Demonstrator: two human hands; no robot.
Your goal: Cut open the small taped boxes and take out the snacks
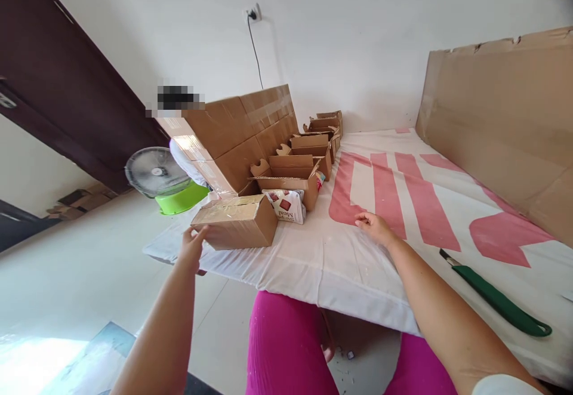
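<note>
A closed, taped cardboard box [239,228] lies near the left front of the cloth-covered table. My left hand [194,241] is at its left end, thumb and fingers closed against the edge. My right hand [373,228] is low over the cloth, just in front of a red printed patch, its fingers loosely bent and apart with nothing visible in them. Just behind the closed box stands a white printed packet [289,205]. An open cardboard box [290,177] is behind the packet, with a colourful item at its right side.
Several open boxes [311,141] run back towards the wall beside stacked sealed cartons [242,123]. A green-handled cutter [496,299] lies at the right. A large cardboard sheet [501,120] stands behind it. A fan [156,171] and green tub [181,198] are at left.
</note>
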